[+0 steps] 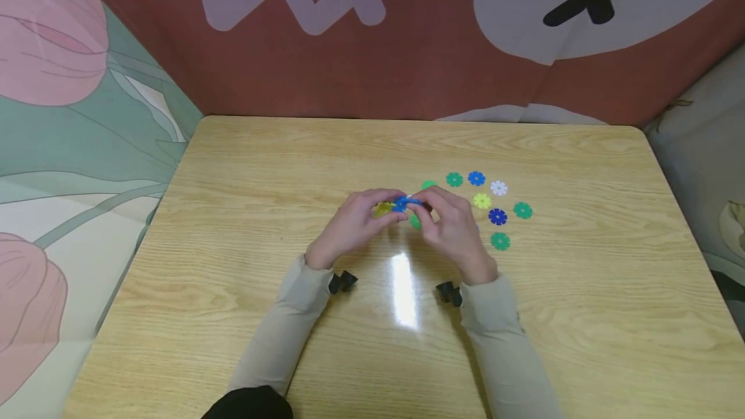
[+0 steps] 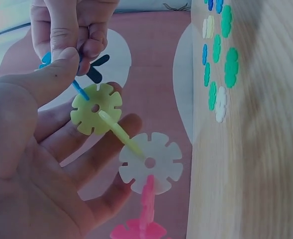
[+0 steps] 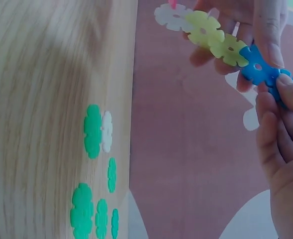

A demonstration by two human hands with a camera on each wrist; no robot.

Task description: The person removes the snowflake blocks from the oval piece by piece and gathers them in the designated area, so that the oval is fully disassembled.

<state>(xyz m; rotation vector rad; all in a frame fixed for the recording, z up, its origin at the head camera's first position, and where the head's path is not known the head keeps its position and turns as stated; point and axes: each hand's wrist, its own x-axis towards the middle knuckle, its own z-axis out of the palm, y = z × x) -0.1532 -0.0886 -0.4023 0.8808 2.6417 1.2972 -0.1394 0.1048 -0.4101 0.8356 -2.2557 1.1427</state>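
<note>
A chain of slotted plastic snowflake discs is held up between both hands above the table. In the left wrist view it runs from a pink disc [image 2: 146,205] through a white disc [image 2: 131,164] to a yellow disc [image 2: 82,115]. The right wrist view shows a second yellow disc [image 3: 223,48] and a blue disc [image 3: 251,72] slotted on after it. My left hand [image 1: 356,222] pinches the chain at this blue disc, with its other fingers spread behind the links. At the chain's end, my right hand [image 1: 456,228] pinches another blue disc [image 3: 273,92] against the first one.
Loose discs lie on the wooden table [image 1: 233,167] right of and beyond the hands, among them a green disc [image 1: 500,242], a dark blue disc [image 1: 497,217], a yellow disc [image 1: 482,202] and a white disc [image 1: 498,188]. A printed wall [image 1: 349,76] borders the table's far edge.
</note>
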